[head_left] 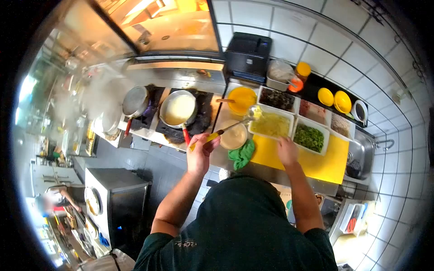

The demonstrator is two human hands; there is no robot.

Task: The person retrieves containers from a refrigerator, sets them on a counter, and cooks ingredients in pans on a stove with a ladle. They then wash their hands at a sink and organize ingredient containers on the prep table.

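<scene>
My left hand (199, 156) is closed around the handle of a long yellow-handled utensil (220, 132). Its metal shaft slants up to the right, and its head is over the left edge of a white tray (291, 124) of pale yellow food; the head's shape is unclear. Fingers bunched together, my right hand (288, 151) is at the front of that tray, beside a tray of chopped green herbs (309, 137). What it pinches, if anything, is hidden. Below the utensil sits a round container of cream-coloured mixture (233, 135), with a crumpled green cloth (242, 154) beside it.
A red-handled pan (179, 107) with pale contents sits on the stove, left of a tub of orange-yellow liquid (242, 100). Another pan (135, 101) stands farther left amid steam. A yellow board (323, 163) borders a sink (361, 153). Another person (58, 196) is at far left.
</scene>
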